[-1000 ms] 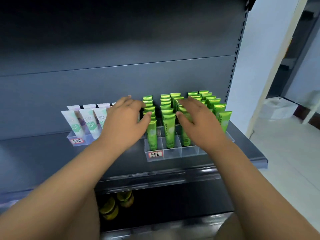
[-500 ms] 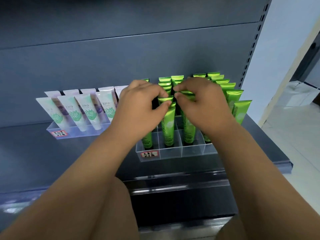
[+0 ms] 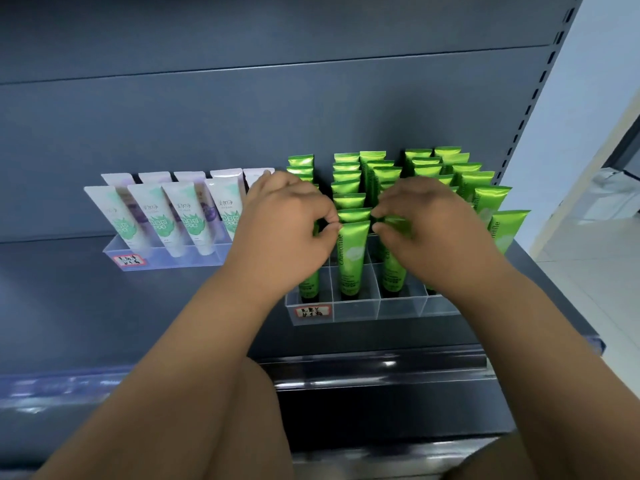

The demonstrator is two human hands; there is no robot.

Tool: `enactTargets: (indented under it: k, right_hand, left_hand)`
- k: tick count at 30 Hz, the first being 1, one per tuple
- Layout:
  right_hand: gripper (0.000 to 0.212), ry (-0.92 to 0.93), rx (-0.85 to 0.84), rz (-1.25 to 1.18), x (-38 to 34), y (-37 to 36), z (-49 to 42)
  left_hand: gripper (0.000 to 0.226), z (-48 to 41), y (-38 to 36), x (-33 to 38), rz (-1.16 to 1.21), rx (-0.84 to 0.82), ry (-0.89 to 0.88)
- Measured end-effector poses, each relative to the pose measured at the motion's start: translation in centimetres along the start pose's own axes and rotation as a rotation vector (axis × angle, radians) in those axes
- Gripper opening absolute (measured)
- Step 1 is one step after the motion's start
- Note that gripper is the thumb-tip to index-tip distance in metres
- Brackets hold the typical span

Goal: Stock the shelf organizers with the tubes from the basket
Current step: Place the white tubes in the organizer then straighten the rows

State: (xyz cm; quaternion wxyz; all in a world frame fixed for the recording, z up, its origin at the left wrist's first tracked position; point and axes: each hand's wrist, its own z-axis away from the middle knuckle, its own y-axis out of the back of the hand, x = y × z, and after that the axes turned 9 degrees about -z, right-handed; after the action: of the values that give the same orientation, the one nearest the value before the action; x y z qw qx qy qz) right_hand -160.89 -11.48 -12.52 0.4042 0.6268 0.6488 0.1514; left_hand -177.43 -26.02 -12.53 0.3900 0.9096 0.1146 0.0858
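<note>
Two bare forearms reach up from the bottom edge to a dark grey metal shelf (image 3: pixel 104 306), matte on top and fronted by a glossy price rail (image 3: pixel 346 372) that catches the light. On the shelf stands a clear acrylic organizer (image 3: pixel 381 308), divided into square cells, with a red-bordered handwritten label (image 3: pixel 309 311) on its front left.

The left hand (image 3: pixel 280 230) is curled, thumb and forefinger meeting at the top left corner of the front green tube (image 3: pixel 351 258), which stands upright in the middle front cell. The right hand (image 3: pixel 426 230) is curled too, its fingertips pinching the flat crimped top of the neighbouring green tube (image 3: pixel 393 275), one cell to the right.

Behind them, rows of shiny metallic green tubes (image 3: pixel 446 164) fill the cells, caps down. To the left, a second clear organizer (image 3: pixel 180 259) holds white tubes (image 3: pixel 152 220) printed in mint and purple, leaning back.

Beyond is the smooth grey back panel (image 3: pixel 242 109), a slotted upright (image 3: pixel 540 81), a pale wall (image 3: pixel 595 64) and a light tiled floor (image 3: pixel 588 265).
</note>
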Motion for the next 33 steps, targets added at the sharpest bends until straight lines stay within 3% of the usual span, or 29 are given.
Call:
enactTargets:
  k: [7, 33]
  right_hand:
    - [0.004, -0.021, 0.011, 0.029, -0.8, -1.0, 0.3]
    - [0.013, -0.02, 0.02, -0.026, -0.8, -1.1, -0.3]
  left_hand:
    - [0.008, 0.3, -0.3, 0.2, 0.05, -0.028, 0.001]
    - [0.01, 0.4, -0.8, 0.2, 0.087, -0.025, 0.012]
